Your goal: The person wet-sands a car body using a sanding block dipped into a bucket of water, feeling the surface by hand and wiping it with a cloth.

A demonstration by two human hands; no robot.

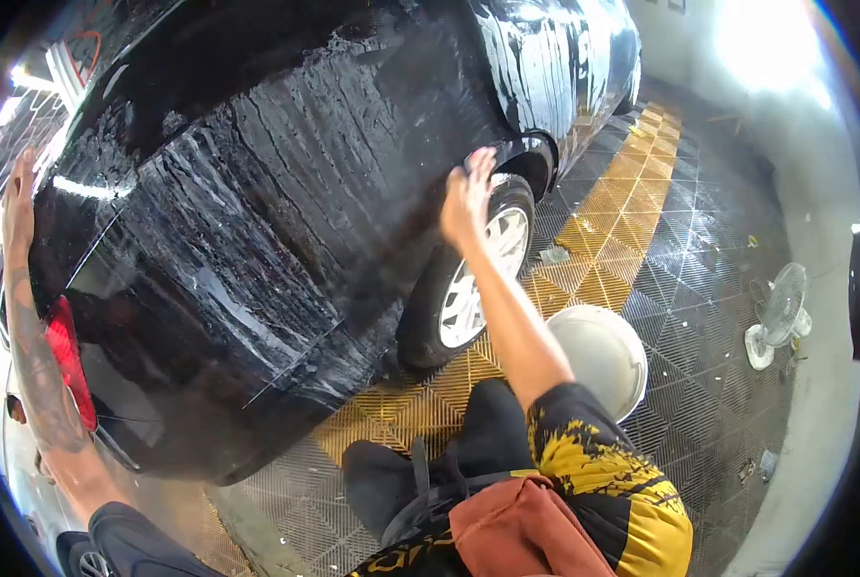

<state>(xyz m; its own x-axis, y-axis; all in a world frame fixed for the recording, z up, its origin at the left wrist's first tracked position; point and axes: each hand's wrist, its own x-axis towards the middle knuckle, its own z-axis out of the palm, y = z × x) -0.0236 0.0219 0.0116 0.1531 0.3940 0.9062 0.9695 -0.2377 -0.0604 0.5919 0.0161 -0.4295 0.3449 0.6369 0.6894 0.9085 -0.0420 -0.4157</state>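
Note:
A wet black car point(334, 173) with streaks of water and pale film on its body fills the left and middle. My left hand point(18, 207) lies along the car's rear edge above the red tail light point(71, 361), fingers extended and nothing visible in it. Beside the rear wheel arch, my right hand point(467, 200) is at the body panel with its fingers bent around a small dark thing that I cannot make out. The silver-spoked wheel point(488, 264) is just beyond my right wrist.
A pale round bucket point(598, 361) stands by my right elbow. The floor has dark grating with a yellow strip point(632, 192). A white fan point(781, 308) is near the right wall point(824, 192). Part of a light-coloured car point(21, 452) shows at the far left.

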